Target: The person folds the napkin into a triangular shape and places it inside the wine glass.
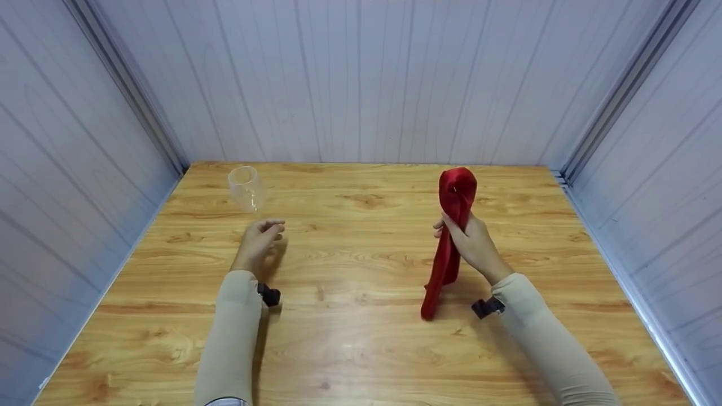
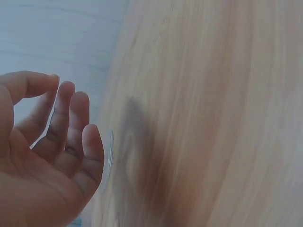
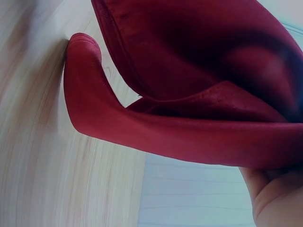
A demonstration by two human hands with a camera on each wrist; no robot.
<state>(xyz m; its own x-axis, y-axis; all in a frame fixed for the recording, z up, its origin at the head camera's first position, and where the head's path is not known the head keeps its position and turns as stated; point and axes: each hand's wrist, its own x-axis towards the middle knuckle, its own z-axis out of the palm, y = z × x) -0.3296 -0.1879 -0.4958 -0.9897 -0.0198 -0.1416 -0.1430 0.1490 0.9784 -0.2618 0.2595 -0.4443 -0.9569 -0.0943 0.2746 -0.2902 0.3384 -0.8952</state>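
right hand (image 1: 474,245) gripping red cloth (image 1: 448,248) mid-table

Long beige sleeves (image 1: 234,332) on both arms, small black wrist-mounted cameras (image 1: 269,295) (one per wrist), bare hands

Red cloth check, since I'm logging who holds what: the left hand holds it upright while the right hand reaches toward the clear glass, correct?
No, swapped: the head view shows the right hand holding the red cloth upright, the left hand near the clear glass.
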